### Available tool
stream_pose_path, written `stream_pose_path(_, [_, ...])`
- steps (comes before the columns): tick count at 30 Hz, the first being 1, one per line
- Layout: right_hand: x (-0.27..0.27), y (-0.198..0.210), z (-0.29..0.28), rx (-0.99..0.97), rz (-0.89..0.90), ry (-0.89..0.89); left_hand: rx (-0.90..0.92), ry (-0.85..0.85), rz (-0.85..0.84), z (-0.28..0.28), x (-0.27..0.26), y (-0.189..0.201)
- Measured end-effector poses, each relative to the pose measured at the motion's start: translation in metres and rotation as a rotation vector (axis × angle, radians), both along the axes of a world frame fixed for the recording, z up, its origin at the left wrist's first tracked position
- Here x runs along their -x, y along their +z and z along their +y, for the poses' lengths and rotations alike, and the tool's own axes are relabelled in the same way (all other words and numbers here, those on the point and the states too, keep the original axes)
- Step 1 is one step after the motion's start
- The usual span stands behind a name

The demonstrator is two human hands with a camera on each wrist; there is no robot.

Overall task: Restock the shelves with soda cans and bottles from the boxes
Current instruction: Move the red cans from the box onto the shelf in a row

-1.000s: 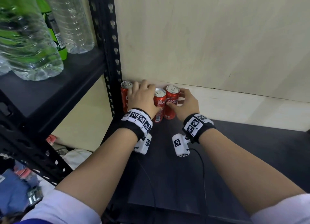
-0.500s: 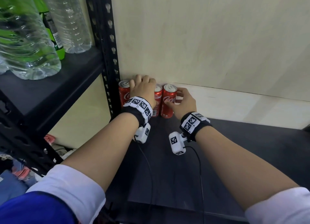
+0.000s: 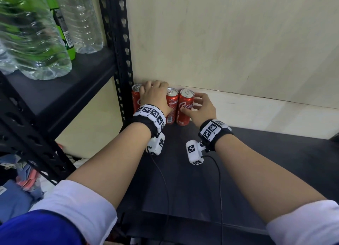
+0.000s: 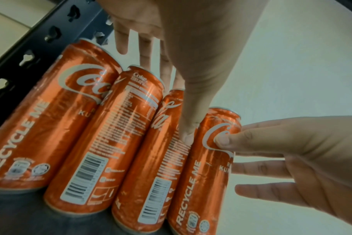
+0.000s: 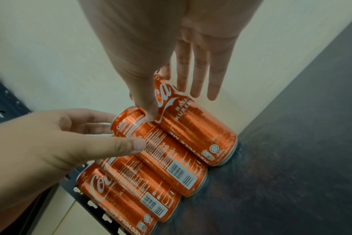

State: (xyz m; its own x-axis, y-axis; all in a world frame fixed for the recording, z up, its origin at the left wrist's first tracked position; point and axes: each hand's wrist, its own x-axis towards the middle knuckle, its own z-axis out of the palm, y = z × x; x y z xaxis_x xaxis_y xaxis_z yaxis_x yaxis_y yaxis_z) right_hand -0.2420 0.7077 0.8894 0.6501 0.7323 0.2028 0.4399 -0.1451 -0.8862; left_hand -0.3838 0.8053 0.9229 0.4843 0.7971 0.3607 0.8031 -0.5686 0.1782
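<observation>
While four red soda cans (image 4: 103, 135) are standing upright in a tight row at the far left corner of the dark shelf (image 3: 256, 162), hard against the pale back wall (image 3: 220, 42) and the black upright post (image 3: 119, 42), both hands are hovering at the row. The left hand (image 3: 156, 97) is lying over the middle cans with its fingers nearly straight and spread, thumb tip touching a can's side, gripping nothing. The right hand (image 3: 201, 107) is also wide and relaxed, thumb resting on the front of the rightmost can (image 3: 185, 107), fingers reaching round toward its far side without closing on it.

Judging from this, the placing looks about finished and the hands are only steadying or squaring the row. The trouble lies in the withdrawal (slim tall cans, packed touching): a thumb or finger dragging back could be tipping one can, and it would be knocking its neighbours over in turn. The wrist-camera cables (image 3: 165, 180) trailing across the shelf could snag as well. Clear and green bottles (image 3: 36, 42) are sitting on the higher shelf at left, apart from all this.
</observation>
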Motion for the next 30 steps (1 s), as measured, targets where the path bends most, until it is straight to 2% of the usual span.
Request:
stream_pose_path(7, [-0.004, 0.007, -0.02, 0.067, -0.073, -0.004, -0.01, -0.03, -0.071, -0.02, 0.016, 0.005])
stream_pose_path(14, [-0.023, 0.03, -0.083, 0.308, -0.378, 0.079, 0.061, -0.088, -0.09, -0.063, 0.032, 0.003])
stream_pose_path(20, [-0.039, 0.034, -0.163, 0.421, -0.511, 0.091, 0.111, -0.204, -0.022, -0.117, 0.033, -0.008])
stream_pose_path(25, [-0.054, 0.017, -0.245, 0.483, -0.569, 0.044, 0.206, -0.23, 0.128, -0.172, 0.019, -0.022])
stream_pose_path(30, [-0.069, -0.003, -0.326, 0.58, -0.603, 0.042, 0.288, -0.258, 0.145, -0.234, 0.002, -0.037])
